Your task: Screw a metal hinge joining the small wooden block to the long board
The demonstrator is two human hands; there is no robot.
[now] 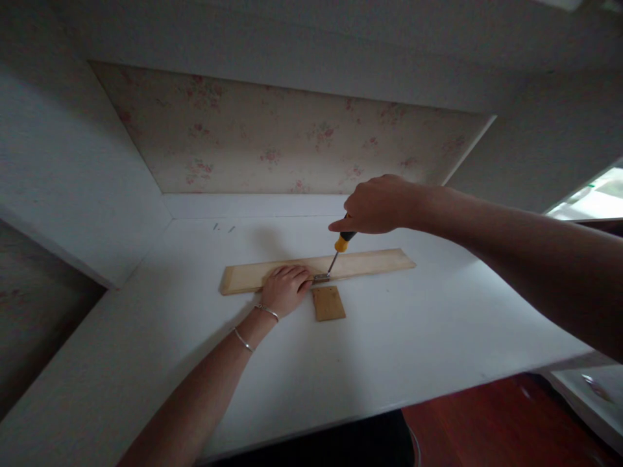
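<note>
Two thin, shiny bands (267,311) ring the left wrist (253,326) at seven o'clock. Both arms (511,253) are bare. Black cloth (360,444), maybe pants, at six.

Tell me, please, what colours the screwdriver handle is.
The screwdriver handle is yellow and black, showing best in the head view.

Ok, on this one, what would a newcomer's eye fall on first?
Probably the black-and-yellow screwdriver in the right hand, its tip down at a metal piece near the middle of the long wooden board. Then the left hand on the board, left of that metal, and the small wooden square lying nearer the camera.
</note>
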